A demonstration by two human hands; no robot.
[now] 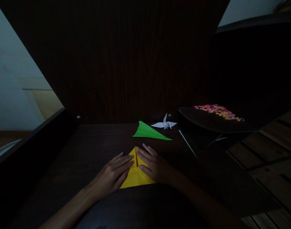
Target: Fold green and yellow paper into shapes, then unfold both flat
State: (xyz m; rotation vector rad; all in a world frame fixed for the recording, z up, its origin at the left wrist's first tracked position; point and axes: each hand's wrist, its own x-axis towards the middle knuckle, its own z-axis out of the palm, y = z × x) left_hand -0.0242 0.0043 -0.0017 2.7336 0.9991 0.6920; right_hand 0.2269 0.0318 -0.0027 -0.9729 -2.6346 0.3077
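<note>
A yellow folded paper triangle [135, 176] lies on the dark wooden table [88, 149], its point facing away from me. My left hand [113, 174] lies flat on its left half, fingers pressing along the centre crease. My right hand [153, 163] lies flat on its right half, fingers together and angled toward the tip. Both palms press the paper down; neither lifts it.
Beyond the hands lie a green folded paper shape [149, 131] and a small white paper crane [165, 124]. A thin green strip [187, 143] sits to the right. On a dark raised tray [207, 119] lies a pile of small colourful pieces [218, 111]. A dark wooden panel rises behind.
</note>
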